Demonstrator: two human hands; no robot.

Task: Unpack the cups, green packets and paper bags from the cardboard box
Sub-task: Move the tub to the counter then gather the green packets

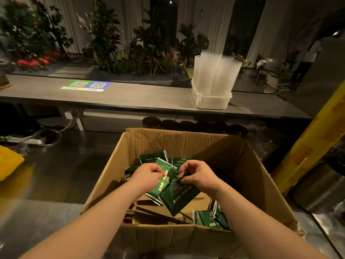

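An open cardboard box (248, 176) stands on the steel counter in front of me. Both my hands are inside it. My left hand (147, 174) grips one green packet (162, 186) by its top edge. My right hand (196, 174) pinches the top of a second green packet (179, 198), which overlaps the first. More green packets lie at the box's back (152, 157) and front right corner (211, 218). Dark brown paper bags (149, 214) lie on the box floor. Stacks of translucent cups (214, 73) stand in a white tub (211, 101) on the far counter.
A yellow roll (313, 146) leans at the right beside a steel bin (321, 191). A yellow bag (9, 163) sits at the left edge. A power strip and cables (33, 140) lie on the counter behind it. QR code cards (87, 85) lie on the far counter, before plants.
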